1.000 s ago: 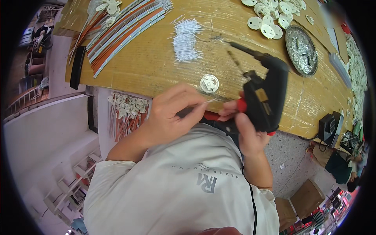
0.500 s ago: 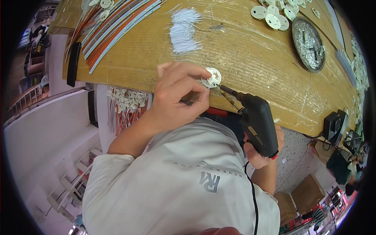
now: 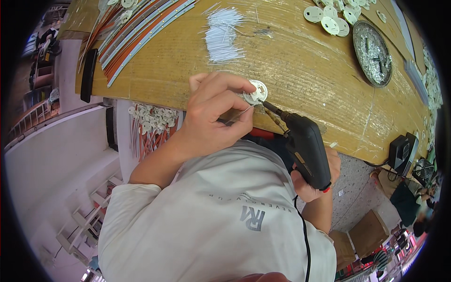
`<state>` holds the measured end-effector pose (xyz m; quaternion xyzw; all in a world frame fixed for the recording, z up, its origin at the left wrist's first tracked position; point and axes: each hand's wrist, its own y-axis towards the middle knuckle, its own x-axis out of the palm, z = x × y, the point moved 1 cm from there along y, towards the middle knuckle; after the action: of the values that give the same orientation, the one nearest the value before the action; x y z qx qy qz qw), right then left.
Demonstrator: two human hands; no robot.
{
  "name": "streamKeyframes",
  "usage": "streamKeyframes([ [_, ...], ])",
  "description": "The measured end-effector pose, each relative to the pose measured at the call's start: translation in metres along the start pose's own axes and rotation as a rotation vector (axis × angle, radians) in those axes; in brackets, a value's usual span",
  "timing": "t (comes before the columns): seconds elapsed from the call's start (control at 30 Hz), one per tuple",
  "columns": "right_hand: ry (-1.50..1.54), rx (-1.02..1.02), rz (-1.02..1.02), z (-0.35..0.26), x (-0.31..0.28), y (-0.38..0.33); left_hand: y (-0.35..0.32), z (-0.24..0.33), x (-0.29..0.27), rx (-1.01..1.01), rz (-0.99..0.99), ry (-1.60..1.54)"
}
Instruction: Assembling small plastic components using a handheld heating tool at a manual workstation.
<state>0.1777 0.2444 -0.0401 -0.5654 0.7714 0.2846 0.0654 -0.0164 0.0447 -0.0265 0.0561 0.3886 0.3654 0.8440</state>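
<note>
Near the desk's [image 3: 329, 80] front edge, the left hand [image 3: 213, 117] pinches a white disc [image 3: 256, 91]. The right hand [image 3: 314, 181] grips a soldering gun [image 3: 305, 150], tip touching it. Soldering looks underway; steadiness matters next.

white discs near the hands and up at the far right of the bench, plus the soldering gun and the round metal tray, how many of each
white discs: 7 or so, 1 held by the left hand at, about 6 loose in a cluster, more cut off at the frame edge
black soldering gun: 1, in the right hand
round metal tray: 1
total: about 9
</note>
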Motion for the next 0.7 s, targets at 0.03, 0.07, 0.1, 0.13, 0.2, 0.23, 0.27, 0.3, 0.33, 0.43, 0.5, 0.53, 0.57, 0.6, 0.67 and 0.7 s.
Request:
streamKeyframes([
  [0.03, 0.024, -0.063, 0.008, 0.002, 0.001, 0.003, 0.000, 0.000, 0.000, 0.002, -0.001, 0.000],
  [0.07, 0.047, -0.126, 0.015, 0.003, 0.002, 0.004, 0.000, 0.000, 0.000, 0.004, -0.003, 0.000],
  [0.1, 0.049, -0.126, 0.013, 0.003, 0.002, 0.005, 0.000, 0.000, 0.000, 0.002, -0.002, 0.001],
  [0.13, 0.031, -0.129, 0.014, 0.002, 0.003, 0.006, 0.000, 0.000, 0.000, 0.003, 0.000, 0.003],
  [0.2, 0.011, -0.131, 0.015, 0.000, 0.003, 0.008, 0.000, 0.000, 0.000, 0.006, 0.001, 0.003],
  [0.23, 0.018, -0.116, 0.013, -0.002, 0.003, 0.009, 0.001, 0.000, 0.000, 0.007, -0.001, 0.001],
  [0.27, 0.024, -0.101, 0.011, -0.003, 0.003, 0.009, 0.001, -0.001, 0.001, 0.009, -0.002, -0.001],
  [0.3, 0.026, -0.102, 0.010, -0.003, 0.003, 0.009, 0.001, 0.000, 0.000, 0.008, -0.002, 0.001],
  [0.33, 0.024, -0.098, 0.009, -0.002, 0.003, 0.009, 0.000, 0.000, 0.000, 0.002, -0.003, 0.001],
  [0.43, 0.024, -0.091, 0.013, -0.004, 0.003, 0.011, 0.001, 0.000, 0.000, 0.000, -0.005, 0.001],
  [0.5, 0.026, -0.088, 0.015, -0.005, 0.001, 0.008, 0.001, 0.000, 0.000, 0.002, -0.004, 0.000],
  [0.53, -0.038, -0.042, -0.012, -0.004, -0.001, 0.000, 0.001, 0.000, 0.000, 0.002, 0.000, 0.002],
  [0.57, -0.102, 0.005, -0.039, -0.003, -0.003, -0.003, 0.001, 0.000, 0.000, 0.002, 0.004, 0.004],
  [0.6, -0.102, 0.005, -0.037, -0.003, -0.002, -0.001, 0.001, 0.000, 0.000, 0.004, 0.002, 0.004],
  [0.67, 0.020, -0.085, -0.004, -0.002, 0.001, 0.006, 0.001, 0.000, 0.001, 0.006, 0.002, 0.003],
  [0.7, 0.020, -0.085, -0.004, -0.001, 0.000, 0.007, 0.001, 0.000, 0.001, 0.006, 0.002, 0.003],
])
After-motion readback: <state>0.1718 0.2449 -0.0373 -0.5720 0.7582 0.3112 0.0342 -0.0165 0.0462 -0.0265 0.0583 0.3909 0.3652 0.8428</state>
